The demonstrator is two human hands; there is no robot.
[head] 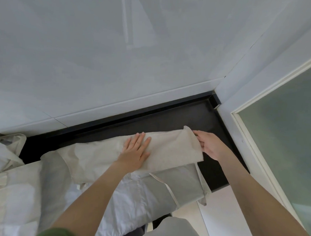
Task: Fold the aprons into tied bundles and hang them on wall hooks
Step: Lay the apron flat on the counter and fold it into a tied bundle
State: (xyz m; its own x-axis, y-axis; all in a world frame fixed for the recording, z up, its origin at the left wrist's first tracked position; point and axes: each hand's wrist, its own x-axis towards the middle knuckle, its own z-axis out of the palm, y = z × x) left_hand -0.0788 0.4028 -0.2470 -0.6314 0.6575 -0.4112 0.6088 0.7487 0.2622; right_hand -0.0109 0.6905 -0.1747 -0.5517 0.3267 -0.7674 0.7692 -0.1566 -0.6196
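A cream apron lies folded lengthwise on the black countertop. My left hand presses flat on its middle with straight fingers. My right hand grips the apron's right end, fingers curled under the raised edge. Thin apron straps trail over the counter's front edge. More cream aprons lie crumpled in a pile at the left.
A white tiled wall rises right behind the counter. A white-framed frosted glass door stands at the right. White floor shows below the counter's right end. No wall hooks are in view.
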